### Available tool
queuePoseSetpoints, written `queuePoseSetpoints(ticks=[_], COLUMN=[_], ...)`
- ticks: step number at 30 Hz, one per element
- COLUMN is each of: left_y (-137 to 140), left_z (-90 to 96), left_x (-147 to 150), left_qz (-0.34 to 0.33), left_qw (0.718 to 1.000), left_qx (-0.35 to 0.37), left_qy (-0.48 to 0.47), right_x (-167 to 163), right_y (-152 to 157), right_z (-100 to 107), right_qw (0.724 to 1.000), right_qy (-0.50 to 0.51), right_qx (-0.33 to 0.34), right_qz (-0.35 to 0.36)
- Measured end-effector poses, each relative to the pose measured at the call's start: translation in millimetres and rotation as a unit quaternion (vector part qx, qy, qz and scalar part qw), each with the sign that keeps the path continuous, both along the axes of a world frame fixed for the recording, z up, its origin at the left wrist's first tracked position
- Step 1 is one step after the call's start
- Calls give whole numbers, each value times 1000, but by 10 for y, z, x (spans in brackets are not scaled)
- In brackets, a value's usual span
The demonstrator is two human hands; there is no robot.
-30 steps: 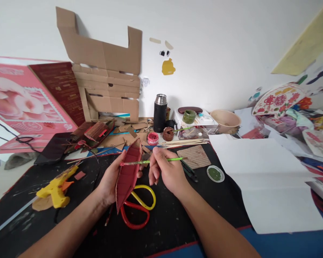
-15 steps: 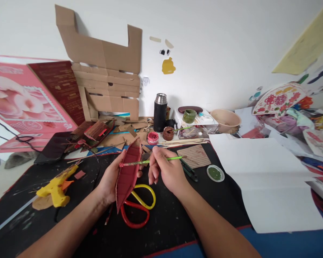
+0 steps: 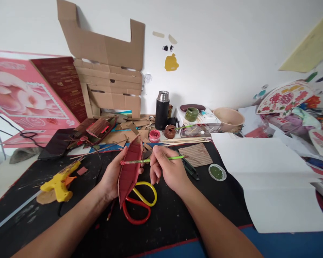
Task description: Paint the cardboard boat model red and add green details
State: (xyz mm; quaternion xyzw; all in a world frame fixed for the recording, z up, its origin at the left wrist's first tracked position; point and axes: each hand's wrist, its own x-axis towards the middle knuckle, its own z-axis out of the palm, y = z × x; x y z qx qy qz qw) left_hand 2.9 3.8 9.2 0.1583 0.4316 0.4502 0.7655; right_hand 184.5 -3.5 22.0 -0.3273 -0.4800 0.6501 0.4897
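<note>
My left hand (image 3: pixel 112 175) is closed round a dark red, boat-shaped cardboard piece (image 3: pixel 129 170), tilted upright with its hollow side facing me. In my right hand (image 3: pixel 167 166) a thin green-handled paintbrush (image 3: pixel 145 161) is pinched between thumb and fingers. The brush lies across the piece, its reddish bristles at the left edge; whether they touch it I cannot tell. Below the piece, scissors with one red and one yellow handle (image 3: pixel 148 193) lie on the black mat (image 3: pixel 172 222). Their blades are hidden.
A yellow glue gun (image 3: pixel 59 184) lies at left. Behind my hands stand a pink paint jar (image 3: pixel 154 135), a brown paint jar (image 3: pixel 170 132) and a black thermos (image 3: pixel 162 113). A lid with green paint (image 3: pixel 217 172), corrugated cardboard (image 3: pixel 196 154) and white paper (image 3: pixel 274 179) lie at right.
The whole view has shifted slightly, with things appearing a little farther right and higher. Both hands keep their holds on the cardboard piece and the paintbrush, in nearly the same pose.
</note>
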Motion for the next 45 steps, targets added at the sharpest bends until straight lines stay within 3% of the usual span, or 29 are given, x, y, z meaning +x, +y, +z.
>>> queuePoseSetpoints(ticks=[5, 10, 22, 28, 31, 39, 45], left_y=[11, 27, 52, 52, 44, 45, 54], left_z=[41, 51, -96, -46, -14, -49, -94], left_x=[13, 32, -41, -17, -10, -19, -39], left_qz=[16, 27, 4, 27, 31, 23, 12], left_qw=[1000, 999, 999, 999, 999, 998, 997], left_qx=[-26, -5, -5, 10, -4, 13, 22], left_qy=[8, -21, -45, -35, -18, -65, -75], right_x=[8, 21, 38, 29, 30, 132, 141], right_y=[-12, -53, -58, -75, -48, 141, 156], right_z=[12, 37, 48, 31, 25, 15, 7], right_qw=[1000, 997, 995, 992, 996, 990, 979], right_qy=[4, 0, -8, -4, 8, 52, 12], right_qx=[3, 9, 3, -6, -3, 6, 35], right_qz=[11, 73, 98, 128, 94, -132, -200])
